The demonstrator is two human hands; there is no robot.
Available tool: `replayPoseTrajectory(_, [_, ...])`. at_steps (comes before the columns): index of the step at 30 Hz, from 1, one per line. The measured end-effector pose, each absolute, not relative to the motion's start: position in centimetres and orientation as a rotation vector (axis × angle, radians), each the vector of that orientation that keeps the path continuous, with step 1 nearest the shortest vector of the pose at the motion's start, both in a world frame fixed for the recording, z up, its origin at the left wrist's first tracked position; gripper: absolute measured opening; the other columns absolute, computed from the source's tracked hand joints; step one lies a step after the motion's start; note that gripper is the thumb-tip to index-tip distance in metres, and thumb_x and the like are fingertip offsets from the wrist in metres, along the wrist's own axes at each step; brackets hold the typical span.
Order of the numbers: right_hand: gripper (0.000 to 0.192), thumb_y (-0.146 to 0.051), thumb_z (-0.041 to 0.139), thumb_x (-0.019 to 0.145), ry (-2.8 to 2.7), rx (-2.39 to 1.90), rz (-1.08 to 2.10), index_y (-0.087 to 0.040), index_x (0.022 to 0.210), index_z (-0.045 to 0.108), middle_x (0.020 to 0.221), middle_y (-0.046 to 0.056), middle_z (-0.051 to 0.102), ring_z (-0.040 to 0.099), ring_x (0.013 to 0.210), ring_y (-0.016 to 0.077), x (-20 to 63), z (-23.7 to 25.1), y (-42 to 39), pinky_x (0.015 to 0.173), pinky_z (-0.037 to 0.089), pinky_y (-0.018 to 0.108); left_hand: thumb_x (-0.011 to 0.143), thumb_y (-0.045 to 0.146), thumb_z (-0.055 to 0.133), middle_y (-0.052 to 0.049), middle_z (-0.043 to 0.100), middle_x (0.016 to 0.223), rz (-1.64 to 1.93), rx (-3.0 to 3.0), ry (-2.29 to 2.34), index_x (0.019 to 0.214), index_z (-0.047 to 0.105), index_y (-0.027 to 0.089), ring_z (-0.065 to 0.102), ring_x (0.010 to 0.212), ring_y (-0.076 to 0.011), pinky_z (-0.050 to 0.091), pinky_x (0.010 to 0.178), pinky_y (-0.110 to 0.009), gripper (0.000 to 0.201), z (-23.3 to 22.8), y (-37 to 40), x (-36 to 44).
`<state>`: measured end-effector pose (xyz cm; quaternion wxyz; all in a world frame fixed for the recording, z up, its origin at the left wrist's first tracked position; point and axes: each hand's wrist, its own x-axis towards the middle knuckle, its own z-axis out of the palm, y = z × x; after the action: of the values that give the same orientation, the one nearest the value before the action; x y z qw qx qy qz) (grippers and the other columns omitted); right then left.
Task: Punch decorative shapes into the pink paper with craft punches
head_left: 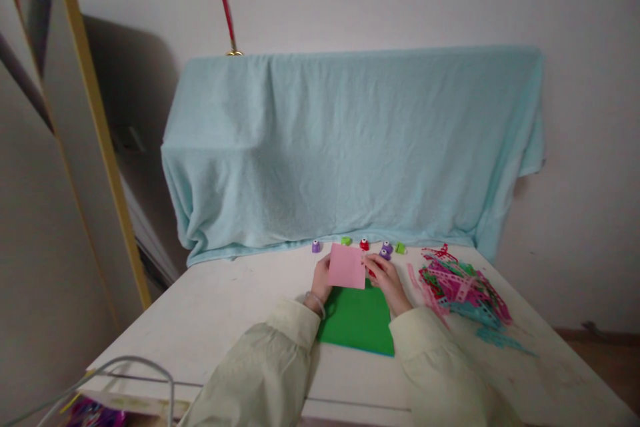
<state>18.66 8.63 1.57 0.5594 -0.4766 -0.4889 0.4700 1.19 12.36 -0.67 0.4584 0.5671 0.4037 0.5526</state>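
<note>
A pink sheet of paper is held up just above the white table. My left hand grips its left edge. At the sheet's right edge, my right hand holds a small red object that looks like a craft punch; it is mostly hidden by fingers. Under both hands a green sheet lies flat on the table. Both forearms are in pale cream sleeves.
Several small punches, purple, green, red, purple and green, line the back of the table. A heap of punched paper strips lies at right. A light blue cloth drapes something behind. A mirror leans at left.
</note>
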Motion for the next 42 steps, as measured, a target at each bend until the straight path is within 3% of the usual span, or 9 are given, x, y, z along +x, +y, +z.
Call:
replayPoseTrajectory(4, [0.036,-0.051,0.066,0.069,-1.105,-1.078,1.132,-0.02,0.087,0.065,0.062,-0.003,0.053,0.039,0.044,0.006,18.8,0.8,9.2,0.04,0.02,0.017,0.062,0.027,0.072,-0.007,0.069,0.086,1.497,1.178,0.923,0.107,0.058,0.013,0.063,0.073,-0.0173,0.048,0.069,-0.028,0.049,-1.2,13.1,1.5])
replayPoseTrajectory(7, [0.033,-0.045,0.07,0.068,-1.039,-0.993,1.159,-0.019,0.087,0.065,0.056,-0.005,0.048,0.032,0.04,0.0042,19.0,0.3,9.7,0.038,0.017,0.017,0.056,0.023,0.078,-0.01,0.066,0.103,1.419,1.194,0.784,0.118,0.052,0.017,0.063,0.088,-0.0198,0.047,0.082,-0.032,0.067,-0.6,12.4,2.1])
replayPoseTrajectory(10, [0.029,-0.041,0.071,0.07,-0.992,-0.898,1.149,-0.017,0.085,0.064,0.052,-0.006,0.044,0.03,0.04,0.004,19.2,0.0,10.1,0.038,0.018,0.019,0.055,0.023,0.079,-0.011,0.065,0.109,1.187,1.389,0.688,0.114,0.057,0.015,0.059,0.099,-0.0239,0.043,0.092,-0.037,0.063,0.7,10.7,2.7])
replayPoseTrajectory(14, [0.025,-0.037,0.07,0.072,-0.967,-0.846,1.109,-0.016,0.083,0.063,0.052,-0.006,0.044,0.032,0.041,0.0046,19.5,0.0,10.1,0.039,0.022,0.019,0.061,0.03,0.077,-0.01,0.068,0.099,0.909,1.595,0.655,0.105,0.063,0.013,0.062,0.09,-0.0232,0.047,0.083,-0.035,0.049,2.0,8.7,3.2])
replayPoseTrajectory(17, [0.026,-0.037,0.071,0.07,-0.968,-0.842,1.095,-0.015,0.083,0.063,0.054,-0.005,0.046,0.034,0.043,0.0049,19.5,0.0,10.0,0.04,0.023,0.019,0.069,0.041,0.07,-0.011,0.069,0.1,0.998,1.598,0.745,0.105,0.065,0.012,0.063,0.088,-0.0225,0.049,0.08,-0.032,0.047,1.9,8.8,3.3])
replayPoseTrajectory(21, [0.028,-0.037,0.072,0.07,-1.002,-0.851,1.104,-0.015,0.084,0.063,0.059,-0.004,0.048,0.036,0.045,0.0049,19.6,-0.1,10.0,0.04,0.025,0.019,0.078,0.055,0.053,-0.011,0.07,0.069,1.049,1.563,0.945,0.076,0.071,0.009,0.065,0.065,-0.0219,0.05,0.067,-0.031,0.05,0.7,10.2,2.9])
replayPoseTrajectory(27, [0.032,-0.042,0.071,0.068,-1.026,-0.91,1.144,-0.015,0.083,0.062,0.053,-0.007,0.041,0.03,0.042,0.0042,19.4,0.2,10.0,0.039,0.02,0.019,0.08,0.058,0.047,-0.01,0.067,0.056,1.098,1.596,0.989,0.056,0.068,0.011,0.063,0.055,-0.0198,0.049,0.064,-0.029,0.057,0.3,10.6,2.5])
replayPoseTrajectory(34, [0.033,-0.038,0.072,0.06,-1.054,-1.128,1.035,-0.018,0.084,0.062,0.062,-0.003,0.052,0.041,0.048,0.0087,19.4,-0.2,9.9,0.042,0.028,0.021,0.079,0.056,0.05,-0.006,0.059,0.047,1.427,1.252,0.965,0.069,0.064,0.011,0.056,0.043,-0.0154,0.046,0.05,-0.026,0.049,-0.3,12.0,1.8])
replayPoseTrajectory(42, [0.046,-0.041,0.06,0.07,-1.379,-1.22,0.643,-0.019,0.11,0.056,0.081,0.003,0.062,0.056,0.069,0.0182,19.5,-0.4,9.6,0.062,0.044,0.03,0.073,0.045,0.058,-0.005,0.064,0.072,1.709,0.879,1.066,0.075,0.055,0.014,0.051,0.04,-0.008,0.042,0.045,-0.023,0.031,-1.7,14.1,0.0])
